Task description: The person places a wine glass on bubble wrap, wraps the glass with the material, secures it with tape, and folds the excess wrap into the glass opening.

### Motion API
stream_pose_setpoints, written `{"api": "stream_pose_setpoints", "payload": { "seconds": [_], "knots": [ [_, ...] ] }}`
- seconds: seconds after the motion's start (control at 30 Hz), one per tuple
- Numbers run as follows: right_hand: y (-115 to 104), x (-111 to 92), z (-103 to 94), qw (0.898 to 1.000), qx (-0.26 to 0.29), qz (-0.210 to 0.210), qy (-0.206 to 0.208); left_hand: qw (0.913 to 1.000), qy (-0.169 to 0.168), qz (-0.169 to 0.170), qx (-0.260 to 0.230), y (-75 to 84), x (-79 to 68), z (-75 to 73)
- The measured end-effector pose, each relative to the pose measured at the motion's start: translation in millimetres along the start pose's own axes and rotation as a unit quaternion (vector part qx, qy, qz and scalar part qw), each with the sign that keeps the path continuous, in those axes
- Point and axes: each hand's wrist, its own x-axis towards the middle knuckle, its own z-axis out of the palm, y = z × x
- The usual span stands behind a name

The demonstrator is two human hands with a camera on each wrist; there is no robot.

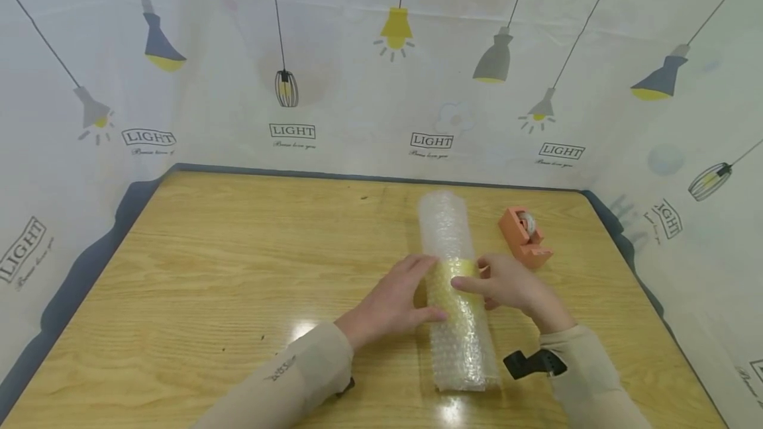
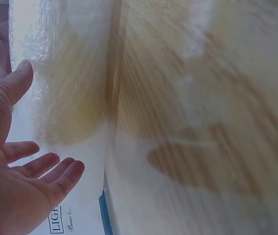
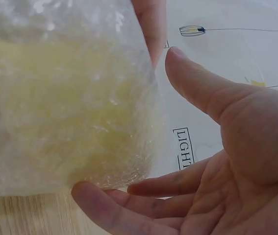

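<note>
A long bundle of clear bubble wrap (image 1: 446,227) lies on the wooden table, rolled around something yellow (image 1: 457,306) that shows through its middle; its kind is hidden by the wrap. At the bundle's left side is my left hand (image 1: 387,300), thumb and fingers spread. In the left wrist view these fingers (image 2: 66,178) are loosely extended beside the wrap. My right hand (image 1: 514,285) is at the opposite side, its thumb reaching over the wrap in the head view. The right wrist view has its fingertips (image 3: 92,196) at the wrap's lower edge and its thumb raised apart.
An orange tape dispenser (image 1: 526,238) with a roll of tape stands on the table (image 1: 268,237), right of the bundle. A pale sheet printed with hanging lamps (image 1: 352,98) closes in the back and sides. A dark strap (image 1: 533,364) hangs by the right wrist.
</note>
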Motion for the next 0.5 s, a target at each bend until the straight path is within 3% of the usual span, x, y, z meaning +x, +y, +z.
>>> {"api": "stream_pose_setpoints", "payload": {
  "seconds": [0.5],
  "knots": [
    [-4.7,14.4,15.9,1.000,-0.015,-0.020,0.002,0.9992,0.035,0.019,0.008,-6.2,-3.9,-7.3]
  ]
}}
